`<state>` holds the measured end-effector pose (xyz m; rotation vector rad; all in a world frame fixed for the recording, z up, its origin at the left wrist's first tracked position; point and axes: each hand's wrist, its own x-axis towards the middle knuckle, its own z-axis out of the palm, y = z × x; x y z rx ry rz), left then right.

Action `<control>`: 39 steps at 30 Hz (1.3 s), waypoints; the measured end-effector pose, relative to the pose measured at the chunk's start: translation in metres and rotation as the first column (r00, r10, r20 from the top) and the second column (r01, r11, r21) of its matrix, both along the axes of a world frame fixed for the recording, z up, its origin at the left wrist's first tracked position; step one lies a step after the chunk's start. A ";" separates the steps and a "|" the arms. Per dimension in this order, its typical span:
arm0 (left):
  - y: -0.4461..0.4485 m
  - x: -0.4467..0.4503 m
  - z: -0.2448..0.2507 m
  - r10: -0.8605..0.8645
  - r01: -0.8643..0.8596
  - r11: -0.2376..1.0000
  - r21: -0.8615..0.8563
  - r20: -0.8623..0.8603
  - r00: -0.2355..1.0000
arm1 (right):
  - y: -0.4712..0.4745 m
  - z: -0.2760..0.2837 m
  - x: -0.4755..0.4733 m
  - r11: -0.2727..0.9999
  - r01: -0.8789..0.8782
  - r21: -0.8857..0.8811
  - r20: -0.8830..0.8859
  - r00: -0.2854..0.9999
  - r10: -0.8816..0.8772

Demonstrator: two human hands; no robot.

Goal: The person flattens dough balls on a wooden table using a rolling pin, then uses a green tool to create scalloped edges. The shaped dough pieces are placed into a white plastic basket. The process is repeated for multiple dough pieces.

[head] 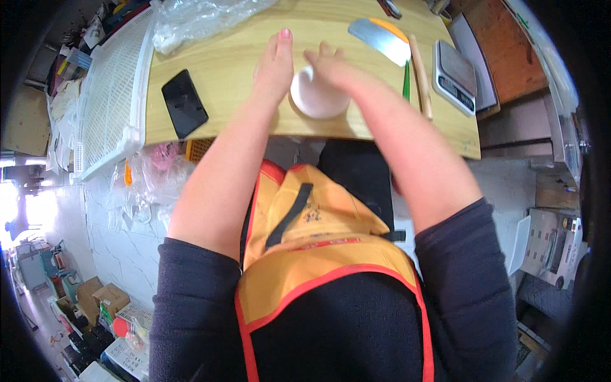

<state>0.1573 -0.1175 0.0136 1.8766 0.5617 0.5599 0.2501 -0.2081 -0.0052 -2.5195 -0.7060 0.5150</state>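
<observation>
A smooth, white, rounded thing (321, 98) sits on the wooden tabletop close to its front edge. Whether it is a lump of dough or a small bowl, I cannot tell. My right hand (329, 67) is over its far right side, fingers spread and slightly blurred; contact is unclear. Just left of the white thing, my left hand (276, 64) is held on edge with its thumb up and nothing visible in it. Part of the white thing is hidden behind my right hand and wrist.
A dough scraper (382, 40), a green stick-like tool (406, 81), a wooden rolling pin (420, 79) and a digital scale (456, 76) lie to the right. On the left are a black phone (184, 103), a white mesh tray (112, 86) and clear plastic bags (200, 21).
</observation>
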 end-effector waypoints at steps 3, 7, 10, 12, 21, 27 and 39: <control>-0.001 0.001 -0.001 -0.075 0.078 0.975 0.210 -0.023 0.997 | -0.041 0.030 -0.005 0.989 -0.098 0.113 0.134 0.987 0.083; -0.017 0.008 -0.030 -0.183 0.248 0.873 0.421 -0.190 0.965 | -0.055 -0.027 -0.012 0.872 -0.236 0.429 0.255 0.958 0.134; -0.022 -0.002 -0.038 -0.145 0.222 0.922 0.317 -0.248 0.958 | -0.056 -0.032 -0.048 0.848 -0.210 0.487 0.375 0.927 0.014; -0.013 -0.002 -0.040 -0.198 0.265 0.885 0.381 -0.207 0.958 | -0.056 -0.025 -0.045 0.839 -0.228 0.493 0.364 0.930 0.039; -0.028 0.005 -0.018 -0.060 0.117 0.851 0.512 -0.127 0.990 | -0.082 -0.015 -0.009 0.383 0.434 0.815 -0.552 0.784 0.286; -0.063 -0.004 -0.030 0.012 0.119 0.563 0.818 -0.152 0.988 | -0.102 -0.022 -0.012 0.342 0.302 0.890 -0.408 0.863 0.298; -0.077 0.024 -0.008 0.081 0.501 0.390 0.773 -0.571 0.817 | -0.134 -0.027 -0.024 0.334 0.312 0.889 -0.397 0.889 0.227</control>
